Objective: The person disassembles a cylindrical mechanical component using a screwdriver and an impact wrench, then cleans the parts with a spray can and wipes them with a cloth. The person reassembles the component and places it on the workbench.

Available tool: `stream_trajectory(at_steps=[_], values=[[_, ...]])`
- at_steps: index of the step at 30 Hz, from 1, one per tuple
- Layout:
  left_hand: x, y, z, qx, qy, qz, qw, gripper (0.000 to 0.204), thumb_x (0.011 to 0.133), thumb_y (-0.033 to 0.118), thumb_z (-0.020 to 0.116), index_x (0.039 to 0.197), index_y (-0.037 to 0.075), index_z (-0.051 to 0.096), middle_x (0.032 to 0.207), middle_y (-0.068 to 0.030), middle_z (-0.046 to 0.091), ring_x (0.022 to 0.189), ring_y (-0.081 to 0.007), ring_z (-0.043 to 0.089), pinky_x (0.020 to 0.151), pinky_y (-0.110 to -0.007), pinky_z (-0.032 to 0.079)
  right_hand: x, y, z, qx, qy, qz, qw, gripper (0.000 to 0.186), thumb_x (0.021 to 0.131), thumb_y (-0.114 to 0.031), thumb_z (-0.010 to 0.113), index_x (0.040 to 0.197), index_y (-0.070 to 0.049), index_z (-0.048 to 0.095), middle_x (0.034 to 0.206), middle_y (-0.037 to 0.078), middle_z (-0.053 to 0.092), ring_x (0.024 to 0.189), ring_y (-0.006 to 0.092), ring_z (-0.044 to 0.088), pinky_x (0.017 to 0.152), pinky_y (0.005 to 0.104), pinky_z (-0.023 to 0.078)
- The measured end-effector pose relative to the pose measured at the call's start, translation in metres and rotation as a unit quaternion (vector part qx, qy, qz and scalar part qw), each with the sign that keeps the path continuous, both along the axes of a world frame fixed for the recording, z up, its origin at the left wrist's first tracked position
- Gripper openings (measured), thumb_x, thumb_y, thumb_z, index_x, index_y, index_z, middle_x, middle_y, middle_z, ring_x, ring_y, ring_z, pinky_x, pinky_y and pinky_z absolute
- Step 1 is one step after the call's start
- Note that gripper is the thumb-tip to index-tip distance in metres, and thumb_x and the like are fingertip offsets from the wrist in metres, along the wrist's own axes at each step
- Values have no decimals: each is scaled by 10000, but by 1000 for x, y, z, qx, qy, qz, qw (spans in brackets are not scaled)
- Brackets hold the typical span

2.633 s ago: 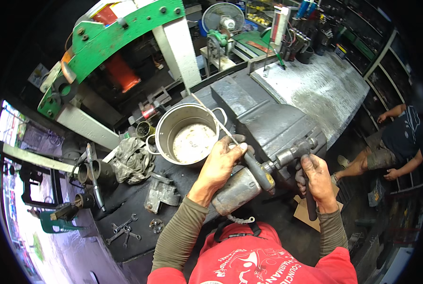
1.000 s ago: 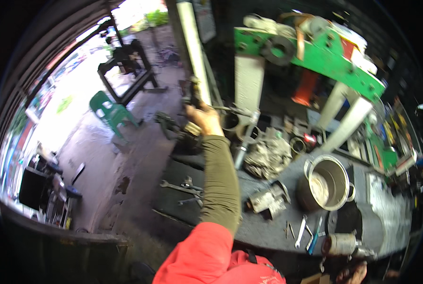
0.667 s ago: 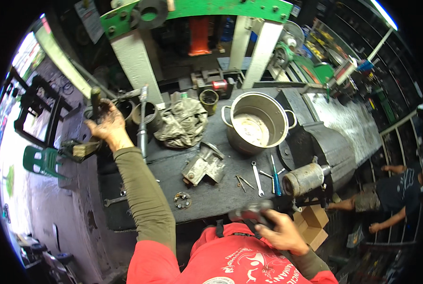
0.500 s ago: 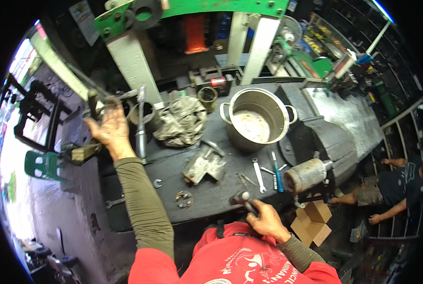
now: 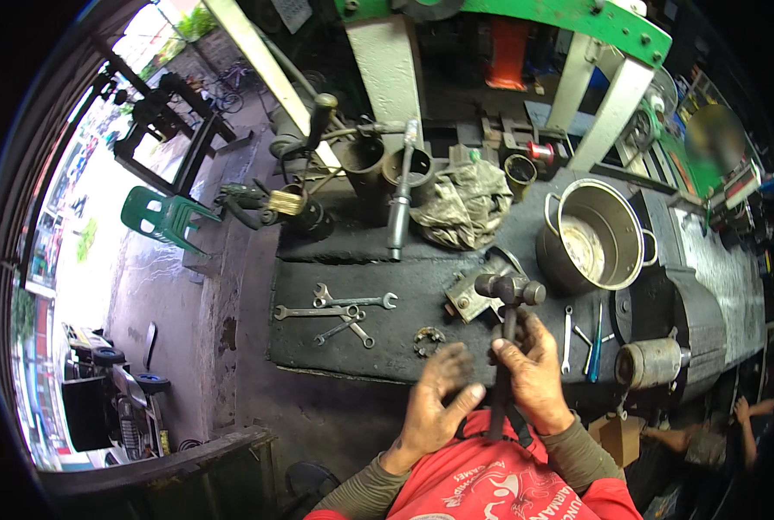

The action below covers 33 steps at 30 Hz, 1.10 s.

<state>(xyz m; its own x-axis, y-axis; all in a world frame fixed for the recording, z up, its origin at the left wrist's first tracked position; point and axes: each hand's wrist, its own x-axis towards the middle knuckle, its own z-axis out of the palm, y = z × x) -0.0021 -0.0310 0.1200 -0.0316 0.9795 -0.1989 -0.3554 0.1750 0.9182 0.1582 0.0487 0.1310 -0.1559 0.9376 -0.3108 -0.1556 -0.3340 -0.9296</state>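
Observation:
My right hand (image 5: pixel 534 373) is wrapped round the handle of a ball-peen hammer (image 5: pixel 510 289), whose head points up in front of a greasy metal housing (image 5: pixel 475 293). Close to the handle's left side, my left hand (image 5: pixel 439 403) has its fingers apart and holds nothing. A small dark toothed ring (image 5: pixel 429 341) lies just beyond the left fingers. To the right of the hammer, a combination wrench (image 5: pixel 567 338) and a blue-handled screwdriver (image 5: pixel 595 354) rest on the dark bench (image 5: pixel 352 347).
Several wrenches (image 5: pixel 344 312) lie at the bench's left end. Along the back stand tool cans (image 5: pixel 365 160), a crumpled cloth (image 5: pixel 465 208) and a two-handled pot (image 5: pixel 595 234). A rusty cylinder (image 5: pixel 651 362) sits at the right. A co-worker's arm (image 5: pixel 751 416) shows at far right.
My view has swung left. My left hand has come back from beside the tool cans to my right hand. The hammer, low at the bench edge before, is now raised upright.

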Motion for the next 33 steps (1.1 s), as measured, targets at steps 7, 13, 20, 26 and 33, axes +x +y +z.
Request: stream_trajectory(at_steps=[7, 13, 20, 26, 33], values=[[-53, -42, -47, -110, 250, 42, 961, 312, 878, 140, 770, 1130, -29, 697, 993, -164, 779, 938, -199, 729, 843, -395, 570, -48, -1, -18, 52, -84, 197, 975, 532, 1024, -99, 725, 1490, 54, 520, 1353, 149, 684, 1252, 200, 634, 1107, 359, 501], [-146, -11, -98, -173, 538, 157, 810, 507, 769, 196, 767, 1226, -22, 741, 962, -301, 758, 938, -448, 761, 846, -484, 584, 37, -36, -13, 77, -170, 343, 921, 362, 1023, -257, 724, 1279, -2, 724, 1148, 184, 782, 1034, 266, 766, 924, 375, 584], [-224, 71, -159, -80, 631, 206, 743, 423, 815, 108, 777, 1207, -45, 733, 1113, -301, 754, 1050, -449, 740, 925, -498, 561, 105, -75, -21, -28, -168, 252, 953, 387, 1038, -275, 709, 1310, 0, 712, 1201, 160, 781, 1086, 217, 744, 978, 372, 576], [-212, 127, -126, -95, 756, 150, 630, 518, 818, 78, 846, 1307, -13, 702, 1178, -236, 701, 1144, -433, 666, 972, -511, 522, 166, -116, -52, -22, -214, 193, 957, 384, 1035, -316, 690, 1284, -25, 718, 1181, 159, 774, 1087, 263, 731, 970, 393, 557], [72, 101, 8, 156, 376, -105, 907, 371, 870, 189, 827, 1171, -13, 750, 1141, -152, 750, 1072, -265, 701, 1007, -375, 531, 238, -167, -130, -213, -139, -115, 960, 260, 992, -115, 732, 1201, 39, 743, 1048, 144, 785, 900, 160, 726, 795, 302, 589]])
